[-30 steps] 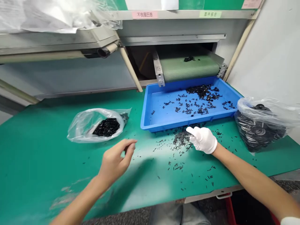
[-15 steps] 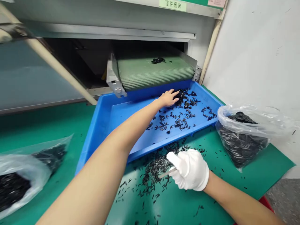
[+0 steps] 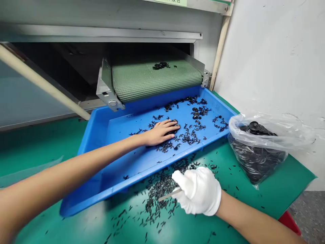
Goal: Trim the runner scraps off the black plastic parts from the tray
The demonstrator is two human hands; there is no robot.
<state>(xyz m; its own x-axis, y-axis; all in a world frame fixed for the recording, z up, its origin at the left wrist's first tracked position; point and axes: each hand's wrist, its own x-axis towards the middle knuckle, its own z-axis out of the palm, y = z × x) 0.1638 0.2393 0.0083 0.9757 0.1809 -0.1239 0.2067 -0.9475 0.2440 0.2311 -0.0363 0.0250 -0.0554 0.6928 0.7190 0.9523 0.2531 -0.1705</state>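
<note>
My bare left hand (image 3: 162,132) reaches into the blue tray (image 3: 152,171), palm down, its fingers wrapped over black round parts (image 3: 175,126). Small black branched scraps (image 3: 190,137) lie around it on the tray floor. My right hand (image 3: 199,191), in a white glove, is closed on a thin metal tool (image 3: 169,195) in front of the tray. Beneath the tool, many small black slivers (image 3: 158,193) are strewn over the green mat (image 3: 193,227).
A green conveyor belt (image 3: 157,81) carrying a few black parts (image 3: 160,65) ends above the tray's back edge. An open plastic bag (image 3: 256,152) full of black discs stands at the right, by the white wall. Something red (image 3: 289,222) shows below the mat's right edge.
My left hand has moved left and toward me, drawing black round parts along the tray. The view has shifted right, and the left-hand bag of discs is now mostly out of sight.
</note>
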